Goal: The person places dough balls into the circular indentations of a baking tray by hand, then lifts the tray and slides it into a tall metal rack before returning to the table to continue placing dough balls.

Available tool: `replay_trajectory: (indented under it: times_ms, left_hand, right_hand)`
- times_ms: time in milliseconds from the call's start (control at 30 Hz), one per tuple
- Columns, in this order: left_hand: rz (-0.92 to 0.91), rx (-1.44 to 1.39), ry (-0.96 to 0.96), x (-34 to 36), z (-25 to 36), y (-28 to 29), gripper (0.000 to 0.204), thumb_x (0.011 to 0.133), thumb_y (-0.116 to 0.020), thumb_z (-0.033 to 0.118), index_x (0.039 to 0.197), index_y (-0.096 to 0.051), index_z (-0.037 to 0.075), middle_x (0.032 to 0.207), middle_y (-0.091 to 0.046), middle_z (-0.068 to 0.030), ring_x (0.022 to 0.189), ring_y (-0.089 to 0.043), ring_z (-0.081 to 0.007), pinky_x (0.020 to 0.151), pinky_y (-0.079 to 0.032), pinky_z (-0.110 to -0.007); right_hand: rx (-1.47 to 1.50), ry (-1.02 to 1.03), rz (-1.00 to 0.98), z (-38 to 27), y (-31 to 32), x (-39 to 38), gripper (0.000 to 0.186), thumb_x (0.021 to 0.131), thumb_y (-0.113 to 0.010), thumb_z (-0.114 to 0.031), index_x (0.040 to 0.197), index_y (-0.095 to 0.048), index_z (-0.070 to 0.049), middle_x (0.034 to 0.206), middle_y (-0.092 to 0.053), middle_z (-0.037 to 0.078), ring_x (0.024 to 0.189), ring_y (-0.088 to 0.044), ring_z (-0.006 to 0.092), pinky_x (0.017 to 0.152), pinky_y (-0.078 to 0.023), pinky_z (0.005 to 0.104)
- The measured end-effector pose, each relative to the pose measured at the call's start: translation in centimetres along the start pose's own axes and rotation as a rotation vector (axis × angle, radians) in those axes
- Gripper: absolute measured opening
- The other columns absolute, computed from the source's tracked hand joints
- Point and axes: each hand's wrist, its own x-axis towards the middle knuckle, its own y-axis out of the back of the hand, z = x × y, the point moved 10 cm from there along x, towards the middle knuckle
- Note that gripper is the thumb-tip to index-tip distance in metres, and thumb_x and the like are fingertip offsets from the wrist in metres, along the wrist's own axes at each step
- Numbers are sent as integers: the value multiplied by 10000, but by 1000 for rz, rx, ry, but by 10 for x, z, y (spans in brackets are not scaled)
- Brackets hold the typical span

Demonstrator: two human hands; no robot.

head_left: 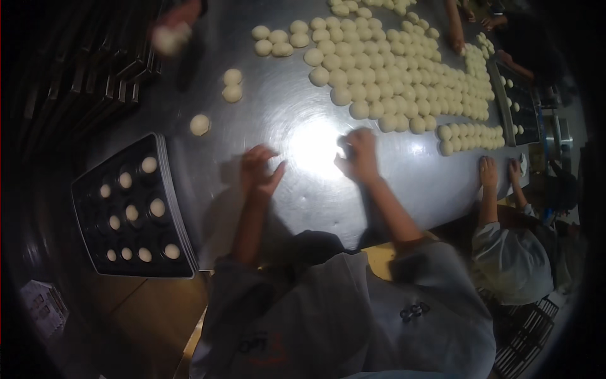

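My left hand (257, 172) hovers over the steel table, thumb and fingers apart with nothing between them. To its right, my right hand (360, 156) has bent fingers, a gap between thumb and forefinger, and no object visible in it. Just beyond the right hand begins a large cluster of pale dough balls (385, 85) packed in rows. A lone dough ball (200, 124) and a touching pair of dough balls (232, 85) lie beyond my left hand. A dark moulded tray (95, 215) at the left holds several dough balls in its cups.
Metal racks (82, 82) stand at the far left. A co-worker's blurred hand (173, 31) holds something pale at top left. Other people's hands (488, 172) rest at the right edge, and another hand (456, 38) touches the far dough. A second dark tray (521, 104) lies at right.
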Motion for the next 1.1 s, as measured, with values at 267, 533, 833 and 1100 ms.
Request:
replay_trajectory:
  times_ms: [267,533,833,1100]
  left_hand:
    - [-271,-83,-148,-66,-23,-5,219,725,-808,41,923,-730,91,1048,-725,-102,1038,-683,-301,966,-534,-424]
    - [-212,-254,-196,-64,36,-37,203,756,-788,101,957,-760,89,1079,-734,-102,1079,-667,-293,989,-516,-409]
    - [-116,-224,-22,-28,32,-46,175,799,-774,98,967,-733,67,1116,-709,-126,1107,-647,-312,969,-499,-453]
    - [-19,-213,-150,-40,17,1,104,820,-748,104,919,-719,89,1036,-708,-97,1044,-668,-292,968,-518,-428]
  right_hand:
    - [393,-294,-347,46,-6,-93,506,754,-780,-113,1238,-635,-83,981,-686,99,903,-647,294,904,-483,449]
    - [408,-127,-479,-43,-32,-81,564,774,-752,-115,1321,-618,-92,859,-672,83,795,-649,261,844,-500,402]
    - [156,18,-269,-47,-64,-39,200,775,-728,-160,958,-685,-92,921,-648,101,903,-622,309,851,-470,425]
    - [-85,66,-195,8,4,-35,227,744,-773,-181,933,-671,-110,894,-611,72,833,-552,303,790,-404,417]
